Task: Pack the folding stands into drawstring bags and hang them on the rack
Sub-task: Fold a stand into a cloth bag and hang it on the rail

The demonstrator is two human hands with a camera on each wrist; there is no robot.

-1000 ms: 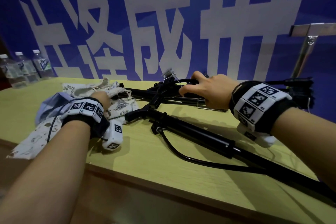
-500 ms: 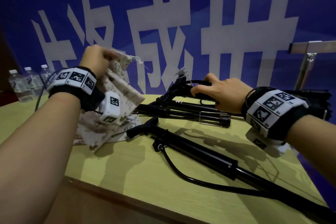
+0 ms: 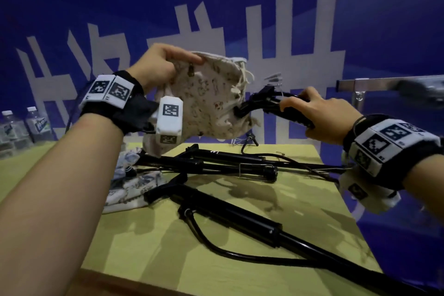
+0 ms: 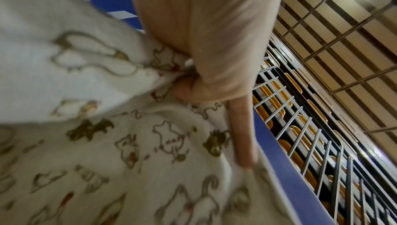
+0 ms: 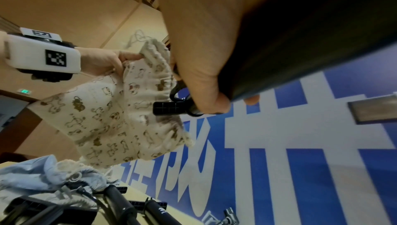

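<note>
My left hand (image 3: 158, 65) pinches the rim of a cream drawstring bag (image 3: 209, 101) printed with small brown animals and holds it up above the table. The same bag (image 4: 107, 143) fills the left wrist view, and its gathered mouth (image 5: 150, 82) shows in the right wrist view. My right hand (image 3: 319, 115) grips a black folding stand (image 3: 271, 106) in the air, its end right at the bag's mouth. Other black folding stands (image 3: 228, 161) lie on the yellow-green table (image 3: 240, 271), one long one (image 3: 240, 218) nearest me.
More printed bags (image 3: 129, 190) lie crumpled on the table's left side, with a light blue one (image 5: 38, 174) among them. A metal rack bar (image 3: 374, 83) stands at the right. Water bottles (image 3: 21, 127) stand at the far left. A blue banner with white characters (image 3: 312, 31) is behind.
My left hand has lifted the cream bag from the table and raised it higher. My right hand has lifted a stand off the table and brought its end to the bag's mouth.
</note>
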